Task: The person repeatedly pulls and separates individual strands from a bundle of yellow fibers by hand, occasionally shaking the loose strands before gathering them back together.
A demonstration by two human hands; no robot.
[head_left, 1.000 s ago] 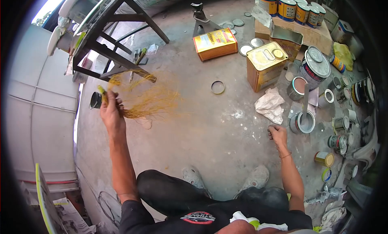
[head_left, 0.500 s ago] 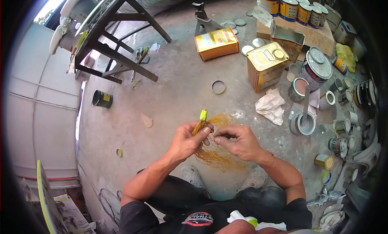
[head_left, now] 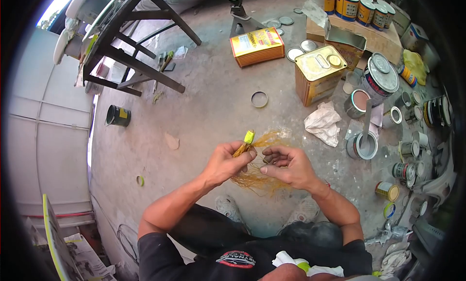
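A bundle of golden-brown fibre strands (head_left: 257, 180) with bright yellow tape (head_left: 249, 137) wrapped round one end is in my left hand (head_left: 227, 160). The left fingers and thumb close round the bundle just below the tape, and loose strands fan out to the right and downward. Beside the strands is my right hand (head_left: 290, 168), its fingers curled but parted from the thumb. Nothing I can make out sits between the right fingers, though fine strands pass close to them.
Paint cans (head_left: 363, 145), a crumpled cloth (head_left: 323, 125) and a square thinner tin (head_left: 318, 77) stand on the right. Another thinner tin (head_left: 257, 46) lies farther back. A dark wooden stand (head_left: 141, 63), a black pot (head_left: 118, 116) and a tape roll (head_left: 140, 181) are on the left.
My right thumb and fingers have moved apart from a near pinch. The taped end of the bundle has tilted slightly right. My view has shifted a little.
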